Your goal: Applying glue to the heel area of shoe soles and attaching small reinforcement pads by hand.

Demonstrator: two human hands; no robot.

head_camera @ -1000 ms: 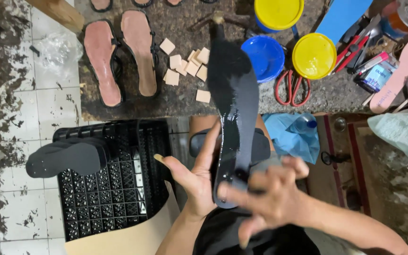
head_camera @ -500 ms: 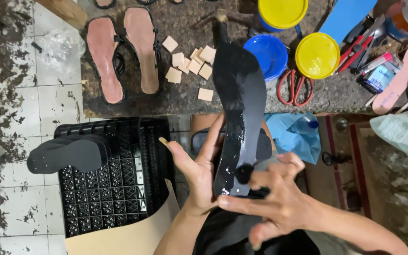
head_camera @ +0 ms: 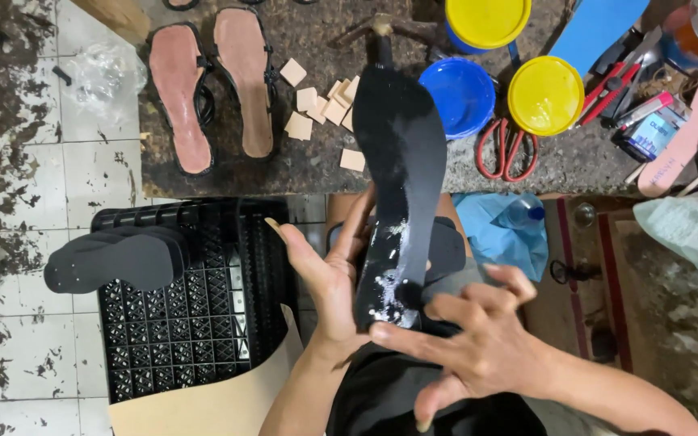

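A long black shoe sole (head_camera: 401, 173) stands tilted in front of me, its lower part smeared with shiny wet glue. My left hand (head_camera: 325, 270) supports it from the left side, palm against its edge, fingers spread. My right hand (head_camera: 478, 351) is at the sole's lower end, its fingertips pressing on the glued patch. Under the sole lies another dark piece, partly hidden.
A black plastic crate (head_camera: 187, 307) with a stack of dark soles (head_camera: 115, 258) stands at left. On the stone bench lie two brown sandals (head_camera: 212, 85), small tan blocks (head_camera: 317, 105), a blue bowl (head_camera: 462, 93), yellow lids (head_camera: 544, 95) and red scissors (head_camera: 506, 149).
The sole has tilted slightly rightward at its top. My right hand has shifted along its lower end, fingers rubbing over the glued patch.
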